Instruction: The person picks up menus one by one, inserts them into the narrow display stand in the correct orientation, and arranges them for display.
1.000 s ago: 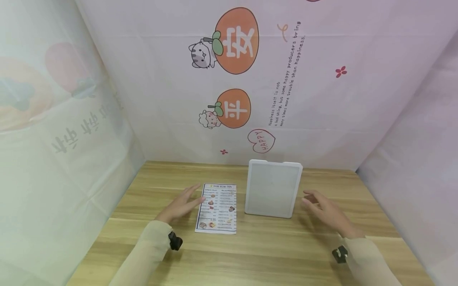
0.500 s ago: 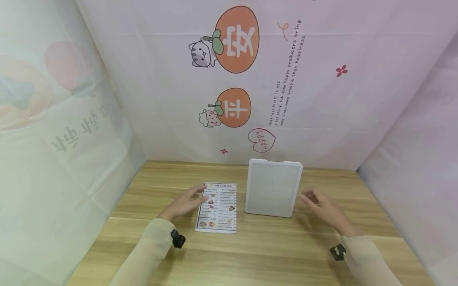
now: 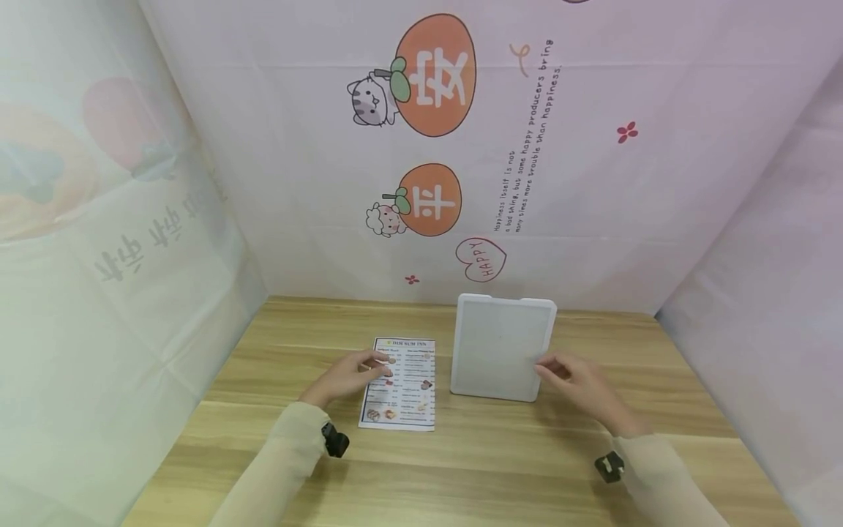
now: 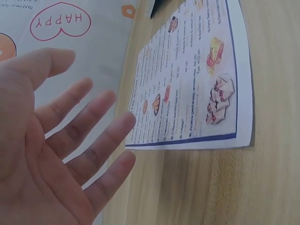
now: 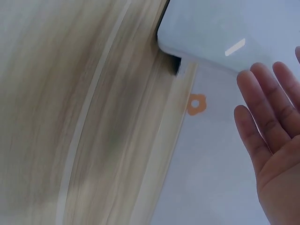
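A printed paper menu (image 3: 411, 388) headed DIM SUM INN lies on the wooden table, a little left of the middle. Over its left edge reaches my left hand (image 3: 347, 377); in the left wrist view the fingers (image 4: 101, 145) are spread and hold nothing. Just right of the menu, a white-framed display stand (image 3: 502, 348) with a pale grey panel is propped upright. My right hand (image 3: 582, 384) is at the stand's right edge, its fingertips overlapping that edge in the head view. The right wrist view has relaxed, loosely bent fingers (image 5: 272, 103) close to the stand's glossy panel (image 5: 211, 28).
A white cloth backdrop (image 3: 316, 183) with printed fruit, cartoon animals and lettering rises behind the table (image 3: 461, 476). Cloth walls also close in the left (image 3: 132, 329) and right (image 3: 770, 315) sides. Each sleeve carries a small black wrist camera (image 3: 335, 440).
My left hand has moved right, further over the menu. My right hand has come left to the stand's edge. Menu and stand have stayed where they were.
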`<act>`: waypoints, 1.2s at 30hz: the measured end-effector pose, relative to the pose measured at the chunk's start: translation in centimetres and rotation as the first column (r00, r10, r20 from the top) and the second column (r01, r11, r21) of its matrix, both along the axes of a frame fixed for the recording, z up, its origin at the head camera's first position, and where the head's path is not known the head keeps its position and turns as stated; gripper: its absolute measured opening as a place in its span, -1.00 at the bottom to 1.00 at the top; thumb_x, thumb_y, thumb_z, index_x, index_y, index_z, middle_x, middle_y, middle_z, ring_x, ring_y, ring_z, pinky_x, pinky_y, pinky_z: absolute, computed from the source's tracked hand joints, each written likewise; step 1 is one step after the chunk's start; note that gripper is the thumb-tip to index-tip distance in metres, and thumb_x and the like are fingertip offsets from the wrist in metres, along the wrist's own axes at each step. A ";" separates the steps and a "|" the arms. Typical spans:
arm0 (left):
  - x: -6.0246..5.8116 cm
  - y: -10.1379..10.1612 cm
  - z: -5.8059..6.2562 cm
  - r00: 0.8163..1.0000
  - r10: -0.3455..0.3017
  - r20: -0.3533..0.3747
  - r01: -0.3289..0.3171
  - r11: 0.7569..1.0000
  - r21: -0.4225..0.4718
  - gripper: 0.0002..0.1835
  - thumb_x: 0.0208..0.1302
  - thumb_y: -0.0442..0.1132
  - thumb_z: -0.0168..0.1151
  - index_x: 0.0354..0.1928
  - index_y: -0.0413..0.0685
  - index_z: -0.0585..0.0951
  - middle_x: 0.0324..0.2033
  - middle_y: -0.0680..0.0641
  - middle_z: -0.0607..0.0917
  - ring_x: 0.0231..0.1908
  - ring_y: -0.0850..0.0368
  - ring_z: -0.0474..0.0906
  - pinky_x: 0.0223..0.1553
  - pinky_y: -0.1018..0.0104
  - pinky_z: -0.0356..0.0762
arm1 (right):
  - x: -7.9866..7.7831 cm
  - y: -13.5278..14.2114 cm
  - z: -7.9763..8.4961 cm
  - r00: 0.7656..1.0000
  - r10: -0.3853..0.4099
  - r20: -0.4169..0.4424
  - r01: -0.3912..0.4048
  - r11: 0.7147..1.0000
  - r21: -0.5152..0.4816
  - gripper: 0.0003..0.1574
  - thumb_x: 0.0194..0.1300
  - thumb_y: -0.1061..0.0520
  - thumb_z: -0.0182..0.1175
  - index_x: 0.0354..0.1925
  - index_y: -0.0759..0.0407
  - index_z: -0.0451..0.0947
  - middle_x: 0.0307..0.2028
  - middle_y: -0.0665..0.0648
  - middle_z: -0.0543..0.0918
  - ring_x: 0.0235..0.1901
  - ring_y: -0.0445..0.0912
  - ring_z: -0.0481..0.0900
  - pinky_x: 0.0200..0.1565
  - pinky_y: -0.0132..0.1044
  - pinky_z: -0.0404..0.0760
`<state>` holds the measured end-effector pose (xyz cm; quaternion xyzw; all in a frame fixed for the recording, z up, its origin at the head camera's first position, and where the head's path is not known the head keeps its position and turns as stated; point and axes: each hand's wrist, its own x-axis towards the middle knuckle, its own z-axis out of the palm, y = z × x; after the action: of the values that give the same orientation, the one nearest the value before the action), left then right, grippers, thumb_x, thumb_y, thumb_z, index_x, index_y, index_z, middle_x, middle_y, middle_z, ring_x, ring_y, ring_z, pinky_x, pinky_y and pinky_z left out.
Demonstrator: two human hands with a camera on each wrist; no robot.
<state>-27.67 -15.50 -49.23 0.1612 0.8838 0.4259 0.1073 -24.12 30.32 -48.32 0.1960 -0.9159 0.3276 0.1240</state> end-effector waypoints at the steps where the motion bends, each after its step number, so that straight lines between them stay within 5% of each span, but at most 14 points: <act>1: -0.1 0.0 0.0 1.000 -0.001 -0.001 0.001 1.000 -0.001 -0.61 0.44 0.03 0.20 0.20 0.05 0.62 -0.03 0.05 0.68 0.04 0.00 0.57 0.12 -0.10 0.48 | 0.0 -0.2 0.0 1.000 0.002 0.000 -0.002 1.000 0.000 -0.83 0.41 0.05 0.28 -0.11 0.08 0.68 -0.24 -0.05 0.74 -0.30 -0.21 0.64 -0.24 -0.28 0.65; 7: -0.7 0.2 -0.7 1.000 -0.001 0.004 0.001 1.000 0.013 -0.64 0.44 -0.03 0.19 0.16 0.01 0.65 -0.12 0.07 0.69 -0.03 0.07 0.57 0.06 -0.04 0.51 | -0.4 -1.6 -0.2 0.999 0.020 -0.034 -0.020 1.000 -0.013 -0.85 0.37 0.09 0.32 -0.13 0.09 0.72 -0.28 -0.06 0.75 -0.35 -0.27 0.64 -0.29 -0.30 0.65; 13: -1.0 0.5 -0.9 0.997 0.065 0.051 -0.066 0.998 0.013 -0.64 0.39 -0.03 0.24 0.14 0.03 0.68 -0.07 0.01 0.69 -0.07 0.07 0.58 0.05 -0.02 0.50 | -0.8 -3.4 -0.5 0.995 0.085 -0.046 -0.086 0.996 -0.020 -0.81 0.35 0.10 0.34 -0.09 0.12 0.72 -0.26 -0.08 0.74 -0.30 -0.26 0.63 -0.25 -0.30 0.65; 23: -1.0 0.3 -1.1 0.990 0.122 0.071 -0.123 0.992 0.008 -0.64 0.39 -0.09 0.25 0.11 -0.13 0.65 -0.14 -0.06 0.69 -0.19 0.08 0.59 -0.16 0.16 0.58 | -1.2 -6.6 -0.9 0.968 0.209 0.141 -0.196 0.975 -0.101 -0.67 0.42 0.05 0.26 0.02 0.23 0.66 -0.12 0.02 0.72 -0.13 -0.16 0.65 -0.06 -0.24 0.64; 36: -0.6 0.0 -1.7 0.959 0.209 0.192 -0.222 0.974 0.049 -0.54 0.45 -0.12 0.20 0.27 -0.20 0.53 -0.11 -0.13 0.67 -0.22 0.03 0.61 -0.24 0.21 0.57 | -1.4 -10.2 -2.0 0.953 0.232 0.195 -0.227 0.973 -0.045 -0.62 0.42 0.01 0.25 0.07 0.20 0.64 -0.13 0.00 0.73 -0.13 -0.14 0.66 -0.03 -0.19 0.62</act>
<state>-28.27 -15.53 -50.89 0.0270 0.8668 0.4789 0.1366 -25.52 20.16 -50.34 0.2660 -0.8911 0.3676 -0.0048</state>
